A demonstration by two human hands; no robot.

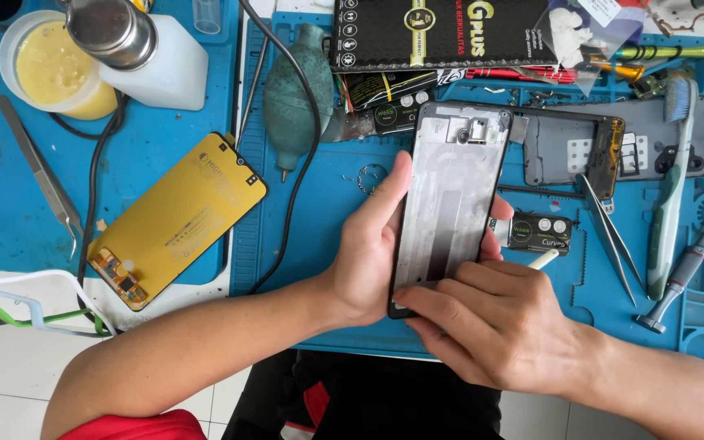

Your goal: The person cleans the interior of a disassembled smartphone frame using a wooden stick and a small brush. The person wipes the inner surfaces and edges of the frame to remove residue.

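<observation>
Plainly, both hands are busy with the phone frame (450,191), a bare grey chassis with a black rim, held tilted above the blue work mat (327,236). The left hand (368,253) grasps it along its left edge, thumb stretched up the side and fingertips peeking round the far edge. The right hand (490,322) is curled at the frame's bottom corner, pinching a thin white stick (544,259) whose blunt end pokes out to the right while the index finger presses on the lower edge.

To do this well, I'd judge the left hand should keep the frame braced by its edges only, and the right should work the stick slowly along the rim with light pressure (the thin metal would likely bend if twisted).

Off to the left lies a yellow-backed screen panel (181,216) with its flex cable, well apart from the hands; tweezers (609,236) and a small screwdriver (682,273) rest to the right.

What the stick's working tip touches is hidden under the right fingers, and the frame's bottom end is covered too.
</observation>
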